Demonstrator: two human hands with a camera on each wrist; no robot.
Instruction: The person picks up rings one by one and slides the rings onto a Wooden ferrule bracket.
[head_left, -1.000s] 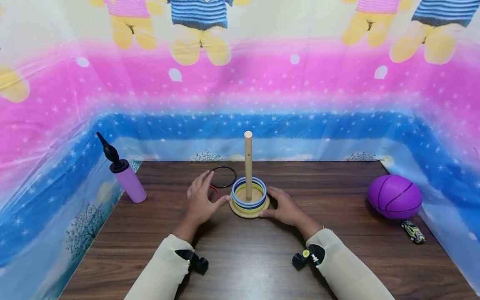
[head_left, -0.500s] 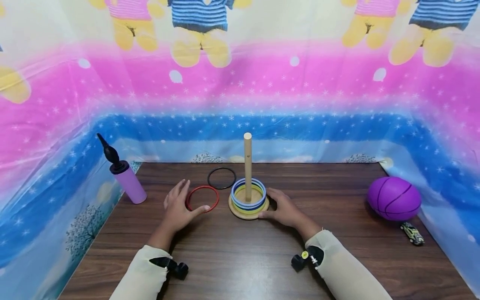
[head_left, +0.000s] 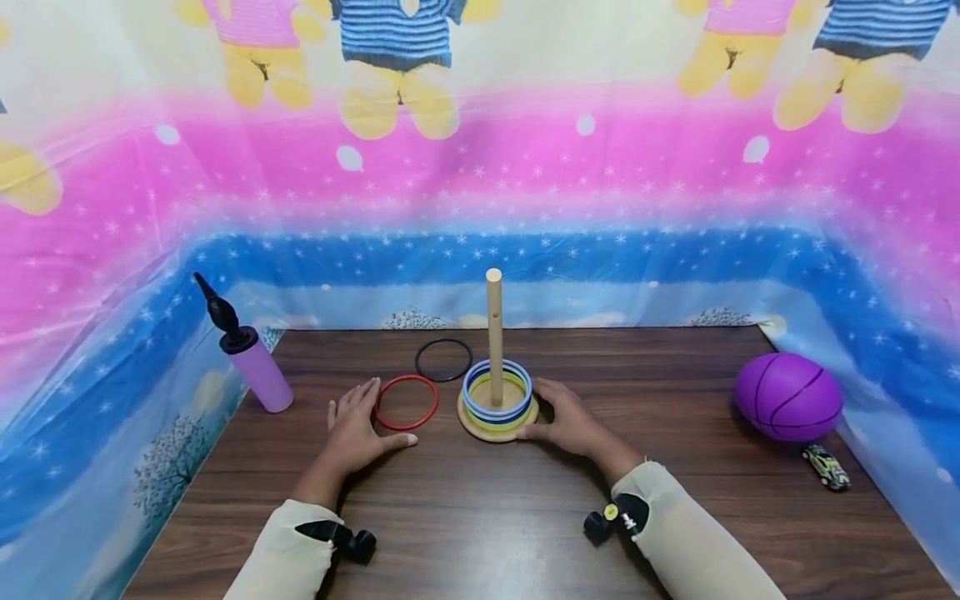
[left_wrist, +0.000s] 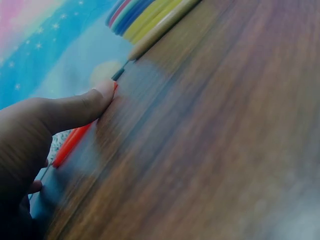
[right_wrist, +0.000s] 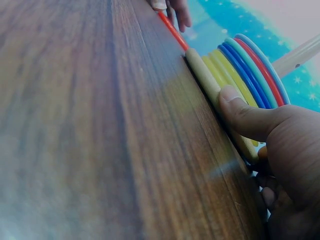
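Note:
A round wooden base [head_left: 480, 432] with an upright wooden peg [head_left: 496, 333] stands mid-table. Stacked around the peg are several coloured rings [right_wrist: 245, 70], yellow at the bottom, then blue, green, red and light blue. My right hand [head_left: 573, 421] holds the base by its right edge, thumb in front, as the right wrist view shows. On the table to the left of the base lies a single red ring [head_left: 407, 427]. My left hand [head_left: 356, 429] is spread beside it, fingertips at its left edge and thumb just in front. A black ring [head_left: 444, 380] lies behind the red one.
At the left stands a purple hand pump [head_left: 258, 371] with a black top. A purple ball [head_left: 789, 396] sits at the right, a small toy car [head_left: 827, 467] in front of it. A patterned cloth [head_left: 570, 292] hangs behind the wooden table [head_left: 480, 533].
My left hand has moved left from beside the base to the red ring's left side, uncovering that ring, then lowered slightly. The right hand stays at the base.

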